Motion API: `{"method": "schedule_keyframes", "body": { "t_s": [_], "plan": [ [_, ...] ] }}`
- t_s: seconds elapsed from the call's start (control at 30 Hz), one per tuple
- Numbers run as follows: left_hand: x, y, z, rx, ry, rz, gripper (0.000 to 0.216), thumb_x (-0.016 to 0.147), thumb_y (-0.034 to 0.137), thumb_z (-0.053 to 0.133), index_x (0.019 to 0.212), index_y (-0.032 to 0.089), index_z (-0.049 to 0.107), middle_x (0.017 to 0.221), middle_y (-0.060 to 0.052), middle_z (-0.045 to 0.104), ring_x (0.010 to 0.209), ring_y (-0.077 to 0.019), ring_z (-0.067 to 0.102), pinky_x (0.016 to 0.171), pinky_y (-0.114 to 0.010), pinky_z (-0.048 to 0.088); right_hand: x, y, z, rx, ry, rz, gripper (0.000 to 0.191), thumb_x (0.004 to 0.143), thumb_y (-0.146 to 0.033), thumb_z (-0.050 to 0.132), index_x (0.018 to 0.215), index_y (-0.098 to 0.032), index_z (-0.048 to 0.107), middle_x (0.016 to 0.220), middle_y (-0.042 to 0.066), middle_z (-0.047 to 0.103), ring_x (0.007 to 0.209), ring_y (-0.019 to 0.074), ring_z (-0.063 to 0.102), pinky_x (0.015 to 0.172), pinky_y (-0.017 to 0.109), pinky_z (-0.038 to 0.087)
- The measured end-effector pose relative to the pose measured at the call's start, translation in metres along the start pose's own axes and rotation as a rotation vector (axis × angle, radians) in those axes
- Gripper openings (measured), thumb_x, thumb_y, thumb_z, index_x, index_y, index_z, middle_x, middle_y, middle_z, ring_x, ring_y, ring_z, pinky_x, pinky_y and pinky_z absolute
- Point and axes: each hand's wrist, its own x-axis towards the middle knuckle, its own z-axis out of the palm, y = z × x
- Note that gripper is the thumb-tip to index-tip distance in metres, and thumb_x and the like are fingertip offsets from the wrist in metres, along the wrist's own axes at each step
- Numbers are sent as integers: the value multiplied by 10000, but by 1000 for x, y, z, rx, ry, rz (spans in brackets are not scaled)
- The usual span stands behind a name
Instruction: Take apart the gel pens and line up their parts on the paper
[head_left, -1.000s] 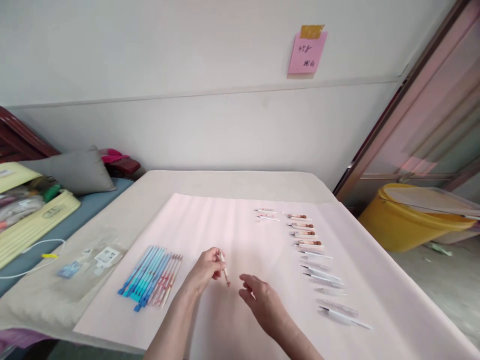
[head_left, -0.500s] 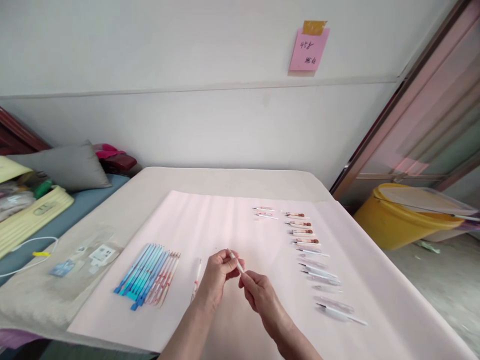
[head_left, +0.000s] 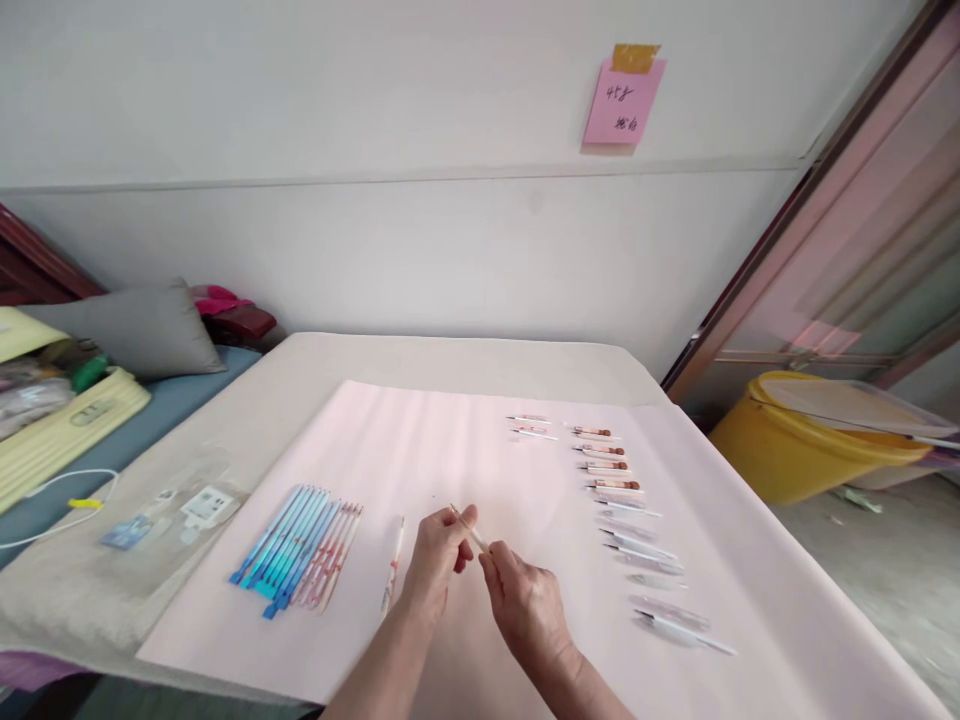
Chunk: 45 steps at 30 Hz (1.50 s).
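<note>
My left hand (head_left: 437, 553) and my right hand (head_left: 525, 600) meet over the pink sheet (head_left: 420, 440), both pinched on one thin pen part (head_left: 470, 528) that slants between their fingertips. A loose white and red pen barrel (head_left: 392, 568) lies on the sheet just left of my left hand. Further left lies a tidy row of blue and pink pens (head_left: 300, 548). To the right runs a column of pen parts (head_left: 622, 500), with clear caps and refills nearest me.
The sheet lies on a beige covered table (head_left: 315, 370) against a white wall with a pink note (head_left: 622, 100). Clear packets (head_left: 180, 510) lie at the left. A yellow tub (head_left: 810, 440) stands on the floor at right; a grey cushion (head_left: 142, 335) and yellow case (head_left: 67, 430) are at left.
My left hand set the white and red barrel down on the sheet and kept a thin part. My right hand came up and pinched that part's other end.
</note>
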Motion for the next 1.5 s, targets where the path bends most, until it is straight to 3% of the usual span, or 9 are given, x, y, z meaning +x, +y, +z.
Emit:
{"method": "schedule_keyframes", "body": {
  "t_s": [0.23,0.43,0.6,0.77,0.9,1.07,1.2,1.37,1.5],
  "plan": [
    [-2,11,-1,-387,-183,6,319,602,226,716,882,177,572,961,-75,633,875,-158,588,734,-258,446,12,-5,-16,448,-188,345,304,852,-340,389,588,-190,411,474,-59,363,455,82,341,439,197,239],
    [7,6,-7,-53,-11,4,311,657,393,668,837,154,584,541,16,556,404,-58,425,419,-192,314,11,-6,-14,504,-225,370,280,830,-343,412,601,-185,443,474,-61,379,460,82,342,447,207,240],
    [6,8,-7,-311,-83,14,339,570,182,715,877,182,573,847,-33,630,770,-117,583,666,-214,434,12,-3,-14,495,-202,388,281,826,-346,411,601,-183,453,461,-62,375,455,84,339,449,212,241],
    [6,9,-9,-174,-34,-9,278,640,272,680,878,173,574,658,13,569,487,-51,464,468,-179,341,13,-2,-16,501,-207,382,287,826,-355,411,602,-182,458,461,-61,380,456,83,340,450,211,242],
    [6,11,-9,-257,-47,3,346,593,188,700,913,179,571,850,-33,606,696,-92,556,595,-189,407,12,-3,-16,499,-206,384,283,823,-351,412,601,-182,456,468,-60,383,458,83,340,448,210,238],
    [6,9,-9,-173,-41,5,328,620,250,690,917,178,572,703,14,557,448,-28,400,423,-167,286,12,-1,-15,495,-217,363,284,821,-353,415,596,-183,441,476,-61,382,467,82,345,452,207,243],
    [6,9,-9,-227,-48,3,365,590,197,701,933,182,576,861,-31,597,647,-74,533,540,-172,380,12,-1,-13,497,-215,360,286,818,-352,417,586,-185,423,477,-63,369,468,81,338,450,207,237],
    [5,10,-8,-170,-46,9,356,610,281,700,927,179,576,652,34,524,418,-22,360,402,-169,251,12,-2,-13,522,-218,356,293,804,-358,432,569,-186,400,475,-65,357,464,76,321,441,206,223],
    [4,12,-8,-198,-44,-1,388,573,224,721,932,179,581,841,-25,593,587,-57,505,514,-171,357,12,-4,-15,527,-216,357,298,802,-361,431,563,-189,388,474,-65,352,461,75,316,441,208,223]
  ]
}}
